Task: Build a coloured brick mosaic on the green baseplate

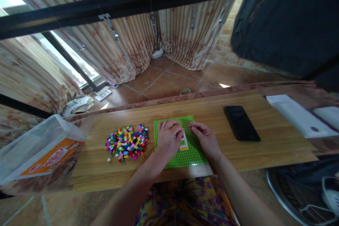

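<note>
A green studded baseplate (176, 162) lies on the wooden board in front of me. On it sits a small patch of toy bricks (183, 143), white and yellow with some red and green, partly covered by my left hand. My left hand (169, 136) is over the left half of the plate, fingers curled and thumb tip by the bricks' upper edge. At the plate's right side, my right hand (205, 137) has thumb and forefinger pinched together. Anything between the fingertips of either hand is too small or hidden to make out.
A pile of small coloured bricks (128, 143) lies left of the baseplate. Farther left stands a clear plastic box (34, 148) with an orange label. To the right are a black phone (242, 123) and a white paper item (299, 116). The wooden board (278, 141) ends just before my lap.
</note>
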### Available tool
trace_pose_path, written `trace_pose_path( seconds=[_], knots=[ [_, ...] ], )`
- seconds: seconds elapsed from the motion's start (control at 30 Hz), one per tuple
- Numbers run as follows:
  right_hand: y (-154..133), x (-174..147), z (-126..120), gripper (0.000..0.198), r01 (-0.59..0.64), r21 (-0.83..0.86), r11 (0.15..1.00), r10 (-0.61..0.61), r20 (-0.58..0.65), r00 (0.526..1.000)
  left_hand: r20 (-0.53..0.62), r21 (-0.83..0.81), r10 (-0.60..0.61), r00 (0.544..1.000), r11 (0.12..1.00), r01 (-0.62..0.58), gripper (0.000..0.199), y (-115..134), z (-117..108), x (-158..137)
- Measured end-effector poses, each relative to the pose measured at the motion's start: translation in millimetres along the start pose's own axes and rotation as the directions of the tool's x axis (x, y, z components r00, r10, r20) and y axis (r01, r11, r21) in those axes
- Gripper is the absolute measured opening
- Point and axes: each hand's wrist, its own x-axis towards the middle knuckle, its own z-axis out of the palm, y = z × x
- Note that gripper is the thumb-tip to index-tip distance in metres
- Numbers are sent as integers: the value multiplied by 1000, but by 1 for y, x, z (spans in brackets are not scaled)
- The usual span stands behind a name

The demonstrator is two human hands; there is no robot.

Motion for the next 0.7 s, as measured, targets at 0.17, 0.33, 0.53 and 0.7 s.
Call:
trace_pose_path(
  seconds=[0.17, 0.33, 0.53, 0.7],
  knots=[
    [1, 0, 0, 36, 2, -24, 1000, -3, -7, 1000, 20, 28, -34, 999, 999, 34, 11, 5, 1, 4],
    [2, -1, 1, 36, 21, -71, 997, -21, 11, 1000, 21, 12, -117, 993, 993, 117, 9, 5, 5, 5],
    [-3, -2, 5, 39, 1, -161, 987, 7, 47, 999, 17, -41, -183, 983, 982, 184, 13, 4, 7, 4],
    [-14, -2, 12, 37, -19, -249, 968, 31, 44, 999, 9, -108, -211, 978, 972, 210, 21, 3, 8, 4]
  ],
)
